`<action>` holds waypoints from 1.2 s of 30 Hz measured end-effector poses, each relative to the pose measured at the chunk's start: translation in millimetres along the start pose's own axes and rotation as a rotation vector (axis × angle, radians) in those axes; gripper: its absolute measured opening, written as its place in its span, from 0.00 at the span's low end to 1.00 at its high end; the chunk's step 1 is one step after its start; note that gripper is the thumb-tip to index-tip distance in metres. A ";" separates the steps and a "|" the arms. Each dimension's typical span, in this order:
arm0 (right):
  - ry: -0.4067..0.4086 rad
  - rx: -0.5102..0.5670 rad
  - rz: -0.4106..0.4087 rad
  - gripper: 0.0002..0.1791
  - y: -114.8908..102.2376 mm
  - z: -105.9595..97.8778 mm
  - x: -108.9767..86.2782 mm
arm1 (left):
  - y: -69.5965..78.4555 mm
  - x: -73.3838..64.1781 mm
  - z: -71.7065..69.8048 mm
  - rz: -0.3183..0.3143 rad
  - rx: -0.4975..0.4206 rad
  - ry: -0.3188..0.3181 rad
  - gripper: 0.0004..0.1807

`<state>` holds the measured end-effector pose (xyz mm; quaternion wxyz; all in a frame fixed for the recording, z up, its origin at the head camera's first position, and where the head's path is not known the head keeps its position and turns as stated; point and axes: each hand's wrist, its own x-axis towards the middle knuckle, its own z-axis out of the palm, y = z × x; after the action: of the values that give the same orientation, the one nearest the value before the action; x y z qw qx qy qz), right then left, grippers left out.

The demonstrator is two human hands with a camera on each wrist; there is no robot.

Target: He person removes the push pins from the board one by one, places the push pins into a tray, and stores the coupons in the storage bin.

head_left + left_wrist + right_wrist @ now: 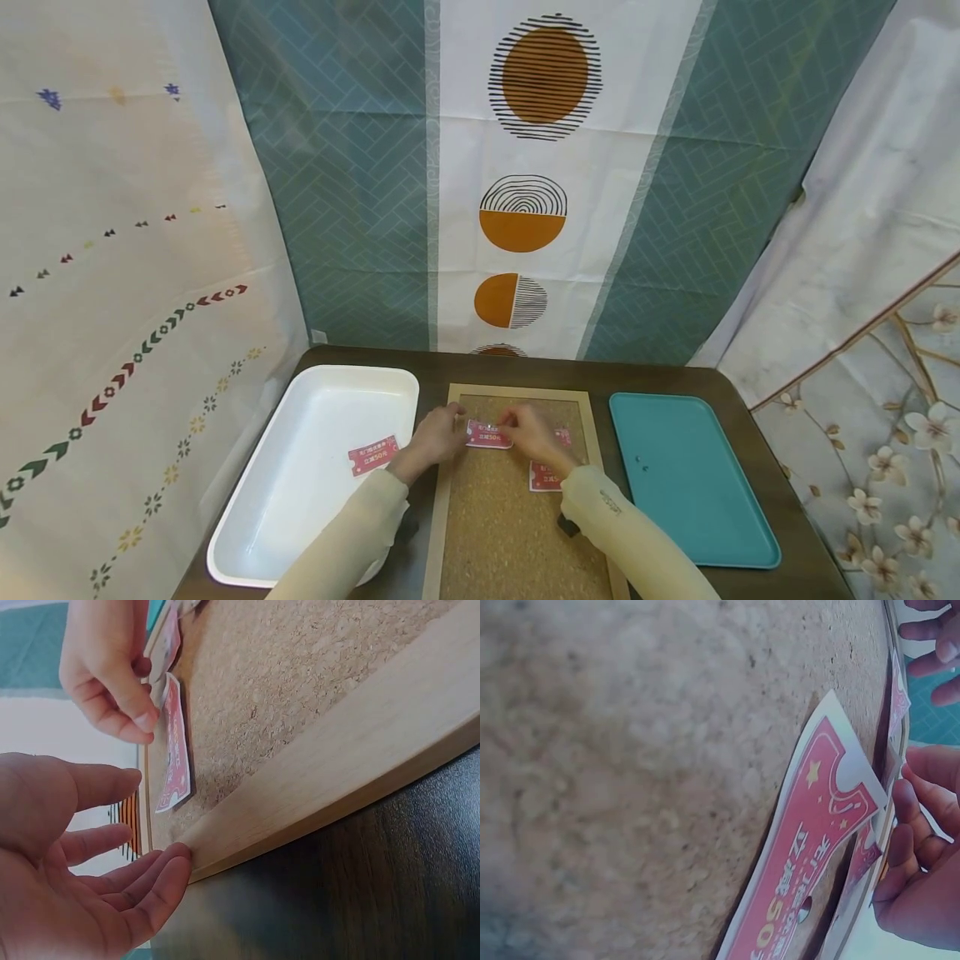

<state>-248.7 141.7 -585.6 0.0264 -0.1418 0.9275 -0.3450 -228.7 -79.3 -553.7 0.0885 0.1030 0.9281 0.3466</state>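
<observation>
Near the top of the cork board (pixel 495 533) lies a pink coupon (pixel 487 435). My right hand (pixel 531 429) is at its right end, thumb and fingertips brought together close over it; I cannot tell whether something small is pinched between them. Beside the coupon's left end, my left hand (pixel 438 435) has loosely bent, spread fingers, its fingertips at the wooden frame (pixel 300 802) in the left wrist view. Another pink coupon (pixel 795 855) with a silver tack (pixel 805 909) sits below the right hand. A further coupon (pixel 562 436) is partly hidden behind that hand.
A white tray (pixel 258 533) stands on the left of the dark table (pixel 585 377), with a loose pink coupon (pixel 373 456) inside. On the right, a teal tray (pixel 697 483) holds several tiny tacks (pixel 641 463). Patterned curtains (pixel 360 183) enclose the table's back and sides.
</observation>
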 end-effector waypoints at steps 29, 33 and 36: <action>-0.055 0.002 0.023 0.05 -8.7 9.9 14.6 | 2.0 10.8 20.1 -0.029 0.007 0.030 0.24; -0.043 -0.017 -0.018 0.04 -7.1 11.4 15.2 | 3.9 9.5 21.0 -0.029 0.002 0.027 0.24; -0.037 -0.027 -0.030 0.04 -7.2 12.4 16.5 | 4.7 9.2 21.7 -0.033 0.008 0.029 0.24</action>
<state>-260.9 124.1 -589.6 0.0365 -0.1624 0.9292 -0.3299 -231.9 -59.9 -567.7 0.0806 0.0829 0.9323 0.3427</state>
